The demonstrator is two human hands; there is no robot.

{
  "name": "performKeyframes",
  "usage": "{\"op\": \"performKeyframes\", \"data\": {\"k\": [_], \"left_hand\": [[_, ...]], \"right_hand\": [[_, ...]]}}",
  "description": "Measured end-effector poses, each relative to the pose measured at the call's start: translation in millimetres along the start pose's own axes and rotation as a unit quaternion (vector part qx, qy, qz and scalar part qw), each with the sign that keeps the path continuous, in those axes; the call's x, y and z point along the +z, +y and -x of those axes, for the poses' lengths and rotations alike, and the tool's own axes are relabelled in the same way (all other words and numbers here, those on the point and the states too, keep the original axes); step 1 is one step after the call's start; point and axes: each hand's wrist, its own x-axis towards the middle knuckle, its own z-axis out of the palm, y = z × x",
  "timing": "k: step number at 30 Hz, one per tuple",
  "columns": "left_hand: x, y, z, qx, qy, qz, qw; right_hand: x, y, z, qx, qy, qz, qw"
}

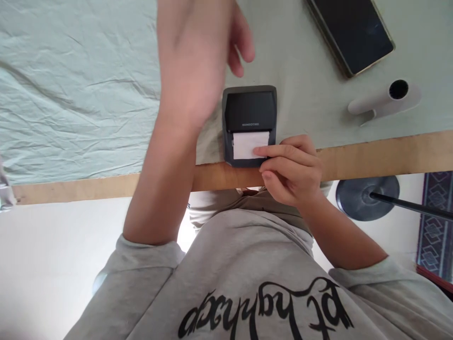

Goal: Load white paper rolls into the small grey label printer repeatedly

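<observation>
A small dark grey printer-like device (250, 109) lies on the cloth near the table's front edge, with a white strip of paper (244, 145) across its lower part. The index finger of my right hand (295, 165) is stretched out and its tip touches the paper. My other right fingers are bent beside the device's near right corner, apparently without gripping anything. Close to the camera, my left hand (200, 52) is raised above and left of the device. Part of it is cut off by the top edge, and only a few bent fingers show, so its grip is hidden.
A black-screened phone (356, 33) lies at the upper right. Below it is a white curved object with a round black end (398, 92). The pale green cloth (78, 94) is wrinkled on the left. A wooden edge (385, 151) borders the table; a round black stand base (354, 200) is beyond it.
</observation>
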Motion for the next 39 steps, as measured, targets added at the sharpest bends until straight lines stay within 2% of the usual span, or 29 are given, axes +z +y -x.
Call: {"op": "performKeyframes", "data": {"k": [1, 2, 3, 4, 6, 9, 12, 17, 22, 26, 28, 32, 37, 39], "left_hand": [[0.8, 10.2, -2.8, -0.077, 0.048, -0.034, 0.995], [2.4, 20.9, -6.1, -0.094, 0.052, -0.097, 0.989], [4.9, 31.1, -9.8, -0.09, 0.015, -0.158, 0.983], [8.2, 39.9, -13.4, -0.086, -0.047, -0.206, 0.974], [16.9, 50.6, -19.7, -0.109, -0.098, -0.275, 0.95], [31.4, 50.8, -24.2, -0.122, -0.171, -0.276, 0.938], [41.2, 45.2, -23.5, -0.116, -0.216, -0.269, 0.931], [44.5, 46.6, -20.6, -0.113, -0.211, -0.282, 0.929], [45.2, 49.6, -20.9, -0.106, -0.222, -0.284, 0.927], [45.3, 49.3, -19.9, -0.107, -0.224, -0.287, 0.925], [46.2, 48.0, -17.7, -0.1, -0.205, -0.284, 0.932], [50.0, 43.0, -12.6, -0.083, -0.128, -0.26, 0.953], [46.2, 38.4, -13.7, -0.052, -0.096, -0.212, 0.971], [39.3, 36.8, -12.2, -0.02, -0.041, -0.168, 0.985]], "right_hand": [[0.1, 0.1, 0.1, 0.003, -0.001, -0.004, 1.0], [0.2, 0.1, 0.3, 0.004, -0.003, -0.009, 1.0], [0.2, -0.1, 0.3, 0.005, -0.002, -0.015, 1.0], [0.1, -0.3, 0.3, 0.008, -0.001, -0.018, 1.0], [-0.8, -1.2, -0.5, 0.017, -0.003, -0.017, 1.0], [-3.7, -2.0, -2.3, 0.037, -0.024, -0.016, 0.999], [-6.9, 0.5, -3.0, 0.069, -0.022, -0.091, 0.993], [-8.6, 9.8, -1.2, 0.137, -0.014, -0.254, 0.958], [-7.6, 13.2, -2.2, 0.133, -0.027, -0.276, 0.952], [-7.5, 12.2, -1.4, 0.133, -0.013, -0.274, 0.952], [-8.1, 10.9, -0.3, 0.144, -0.004, -0.277, 0.95], [-8.8, 7.3, 1.8, 0.181, 0.003, -0.293, 0.939], [-3.1, 7.5, 5.8, 0.229, 0.059, -0.286, 0.928], [-2.3, 7.4, 6.7, 0.247, 0.085, -0.287, 0.922]]}}
